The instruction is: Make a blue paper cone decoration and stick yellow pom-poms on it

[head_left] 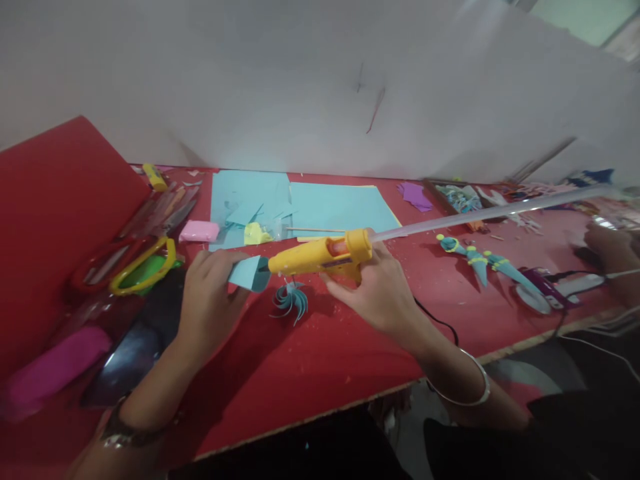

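My right hand (377, 293) grips a yellow hot glue gun (310, 257), its nozzle pointing left. A long translucent glue stick (480, 217) sticks out of the gun's back end. Between the fingers of my left hand (207, 293) is a piece of light blue paper (247, 273), bent into a curved shape. The nozzle tip meets or nearly meets the paper's right edge; contact is hard to tell. Just below the nozzle, a curled blue paper piece cut into strips (291, 300) rests on the red table (300, 373).
Light blue sheets (345, 207) lie along the wall. Scissors with yellow handles (145, 267), a pink packet (199, 231) and a dark phone-like slab (133, 357) are at left. Rightward are blue paper cones (477, 260), a black cord (440, 320) and another person's hand (613, 247).
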### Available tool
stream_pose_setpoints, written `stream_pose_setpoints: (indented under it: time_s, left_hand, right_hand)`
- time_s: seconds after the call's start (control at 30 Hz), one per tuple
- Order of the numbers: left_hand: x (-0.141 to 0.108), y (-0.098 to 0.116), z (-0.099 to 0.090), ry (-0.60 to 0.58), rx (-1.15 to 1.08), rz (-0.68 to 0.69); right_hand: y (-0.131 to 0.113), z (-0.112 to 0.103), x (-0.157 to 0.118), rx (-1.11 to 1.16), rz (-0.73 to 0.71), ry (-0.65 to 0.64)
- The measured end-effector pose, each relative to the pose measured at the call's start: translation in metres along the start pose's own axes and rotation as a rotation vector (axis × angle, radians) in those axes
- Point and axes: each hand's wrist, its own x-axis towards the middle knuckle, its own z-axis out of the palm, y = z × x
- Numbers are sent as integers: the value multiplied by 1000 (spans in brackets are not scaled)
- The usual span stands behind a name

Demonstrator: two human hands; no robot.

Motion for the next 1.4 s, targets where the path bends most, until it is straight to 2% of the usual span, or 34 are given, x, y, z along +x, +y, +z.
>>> stream_pose_setpoints:
  time_s: [0.53, 0.8, 1.27, 1.4]
  left_hand:
    - [1, -2, 1, 34, 39, 81]
    - [0, -2, 0, 23, 31, 73]
    - [0, -4, 3, 70, 21, 91]
    - [1, -4, 3, 78, 19, 107]
  right_hand:
    - [0, 1, -2, -86, 31, -76]
    - [-2, -2, -3, -74, 13, -116]
    - [-2, -6, -2, 87, -20, -174]
    - [0, -4, 0, 166, -26, -151]
